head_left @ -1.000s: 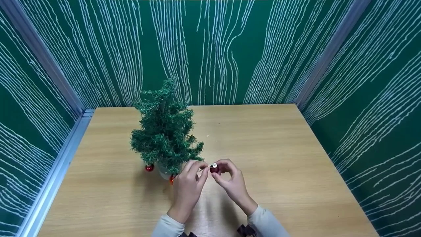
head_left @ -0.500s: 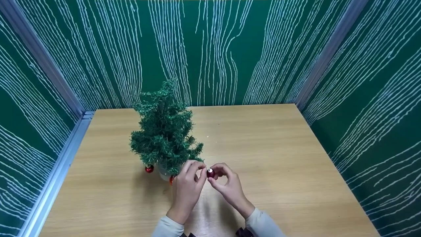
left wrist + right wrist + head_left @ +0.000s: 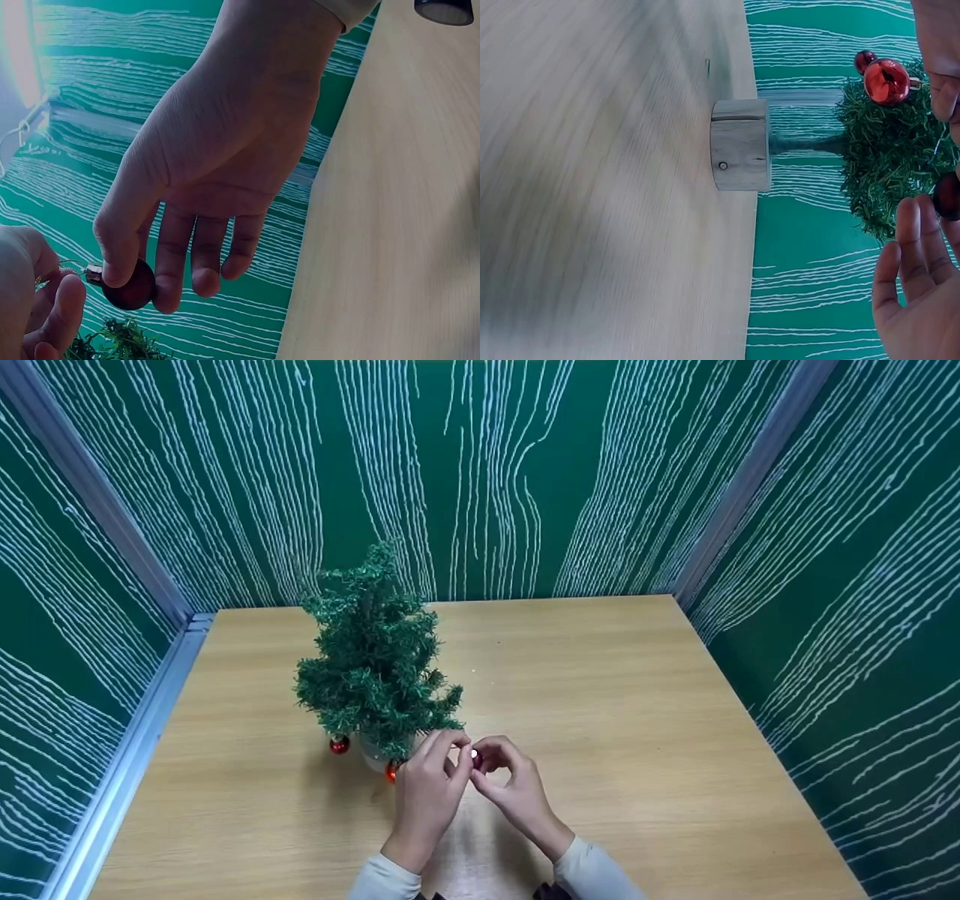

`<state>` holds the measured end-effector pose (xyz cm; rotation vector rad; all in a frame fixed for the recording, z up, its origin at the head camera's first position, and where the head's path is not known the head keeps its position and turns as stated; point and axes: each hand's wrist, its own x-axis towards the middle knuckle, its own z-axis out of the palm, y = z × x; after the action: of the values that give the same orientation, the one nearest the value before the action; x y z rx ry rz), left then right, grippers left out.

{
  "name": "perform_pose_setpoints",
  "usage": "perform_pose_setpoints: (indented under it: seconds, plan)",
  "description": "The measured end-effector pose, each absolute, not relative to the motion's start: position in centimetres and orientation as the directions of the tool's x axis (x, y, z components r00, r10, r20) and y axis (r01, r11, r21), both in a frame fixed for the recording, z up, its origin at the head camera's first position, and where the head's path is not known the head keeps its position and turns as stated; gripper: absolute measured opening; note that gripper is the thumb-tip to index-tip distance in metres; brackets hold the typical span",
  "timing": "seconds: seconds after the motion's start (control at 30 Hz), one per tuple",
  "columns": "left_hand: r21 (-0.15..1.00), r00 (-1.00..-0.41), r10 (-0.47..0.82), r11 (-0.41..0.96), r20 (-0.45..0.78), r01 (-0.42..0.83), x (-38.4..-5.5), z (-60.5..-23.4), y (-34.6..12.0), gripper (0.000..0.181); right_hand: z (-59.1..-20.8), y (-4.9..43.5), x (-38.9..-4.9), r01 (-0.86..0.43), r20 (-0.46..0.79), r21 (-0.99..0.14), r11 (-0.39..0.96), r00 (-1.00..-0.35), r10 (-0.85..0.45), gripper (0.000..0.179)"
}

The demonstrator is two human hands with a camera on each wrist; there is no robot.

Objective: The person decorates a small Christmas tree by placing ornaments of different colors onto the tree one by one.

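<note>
My right hand (image 3: 521,787) pinches a dark red bauble (image 3: 131,289) between thumb and fingers, its metal cap (image 3: 93,274) turned toward the other hand. With thumb and fingertips my left hand (image 3: 427,791) pinches a thin hanging loop (image 3: 71,264) at that cap. Both hands are in front of a small artificial Christmas tree (image 3: 375,660), just right of its lower branches. A shiny red bauble (image 3: 340,745) hangs low on the tree's left side, and an orange-red bauble (image 3: 391,771) hangs beside my left hand. In the head view, fingers partly cover the held bauble.
The tree stands on a round wood-look base (image 3: 739,146). Beneath everything is a light wooden table (image 3: 637,720), bounded by green walls (image 3: 480,472) with white wavy lines. A metal rail (image 3: 127,780) runs along the table's left edge.
My right hand has moved left and slightly down with the dark red bauble, bringing it right against the left fingertips. The left hand has barely moved, and the tree stands still.
</note>
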<state>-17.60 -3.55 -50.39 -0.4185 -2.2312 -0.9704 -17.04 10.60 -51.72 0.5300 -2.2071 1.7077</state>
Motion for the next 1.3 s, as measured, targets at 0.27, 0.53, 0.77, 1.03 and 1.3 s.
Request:
perform_pose_setpoints:
  seconds: [0.27, 0.53, 0.77, 1.03, 1.3]
  plan:
    - [0.517, -0.714, 0.03, 0.668, 0.699, 0.535, -17.8, -50.3, -3.7, 0.013, -51.7, 10.6, -17.0, -0.471, 0.456, -0.843, 0.26, -0.882, -0.119, 0.031]
    - [0.535, -0.734, 0.028, 0.665, 0.679, 0.521, -17.9, -50.1, -4.1, 0.013, -50.4, 10.7, -17.3, -0.547, 0.548, -0.784, 0.295, -0.832, -0.086, 0.03]
    - [0.537, -0.736, 0.033, 0.662, 0.676, 0.523, -17.9, -49.8, -4.1, 0.013, -49.1, 10.4, -17.6, -0.592, 0.588, -0.758, 0.274, -0.802, -0.106, 0.019]
    - [0.523, -0.731, 0.047, 0.667, 0.681, 0.53, -17.9, -49.5, -4.2, 0.008, -48.4, 10.3, -18.0, -0.582, 0.578, -0.771, 0.258, -0.81, -0.101, 0.01]
    - [0.466, -0.697, 0.053, 0.706, 0.715, 0.533, -18.1, -49.0, -4.3, 0.01, -47.8, 10.2, -18.5, -0.564, 0.554, -0.799, 0.21, -0.825, -0.108, 0.007]
